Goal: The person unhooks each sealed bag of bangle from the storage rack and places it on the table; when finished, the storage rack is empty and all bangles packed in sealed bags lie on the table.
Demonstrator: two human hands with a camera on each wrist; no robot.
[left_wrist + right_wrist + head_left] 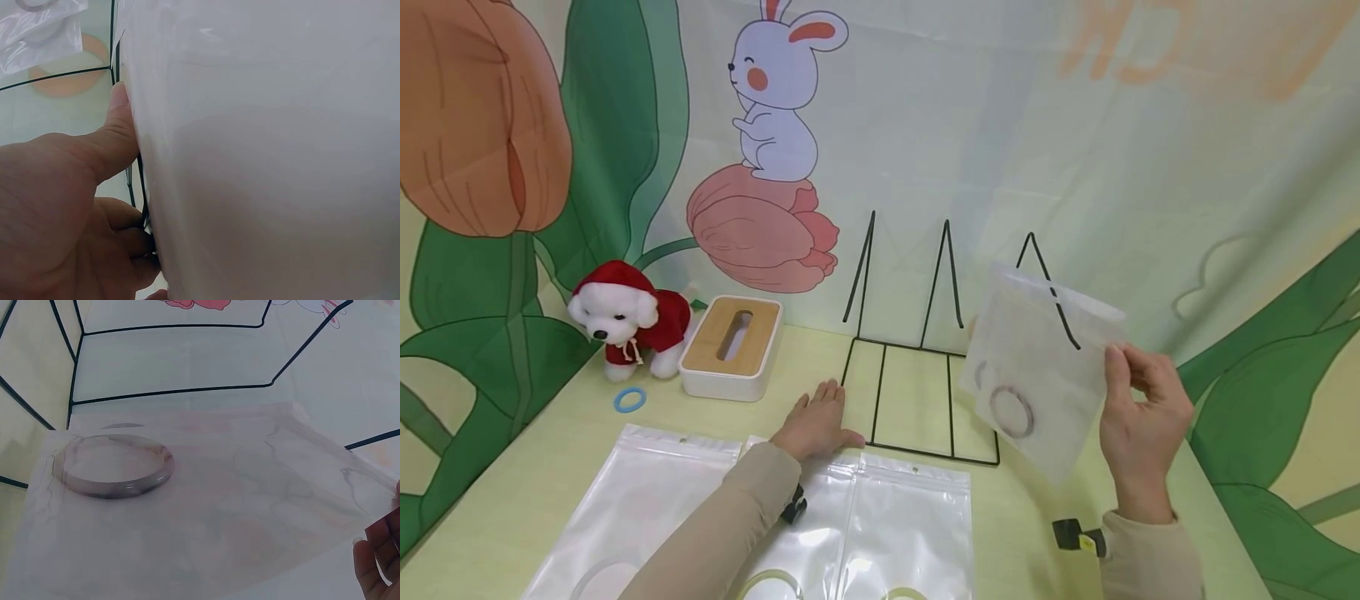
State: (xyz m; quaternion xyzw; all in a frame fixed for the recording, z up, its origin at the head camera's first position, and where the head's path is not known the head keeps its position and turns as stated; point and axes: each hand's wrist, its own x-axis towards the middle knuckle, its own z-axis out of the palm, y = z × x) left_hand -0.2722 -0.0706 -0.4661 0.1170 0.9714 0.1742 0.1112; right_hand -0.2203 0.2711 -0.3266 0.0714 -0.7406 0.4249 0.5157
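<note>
Frosted pouch (1037,375) with a bangle (1011,412) inside is pinched by right hand (1142,425) fingers above the desk's far right, beside the wire rack (925,367), none of its slots filled. Left hand (816,423) lies flat, fingers together, at the rack's near-left corner; three pouches (880,525) wait along the near edge.

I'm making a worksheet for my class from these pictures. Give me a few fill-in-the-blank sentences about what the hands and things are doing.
1. The right hand holds up a translucent pouch with a ____ inside it.
2. The left hand rests on the table beside the black wire ____.
3. The plush dog wears a ____ hooded coat.
4. The tissue box has a ____ lid.

Missing words: bangle; rack; red; wooden
</note>
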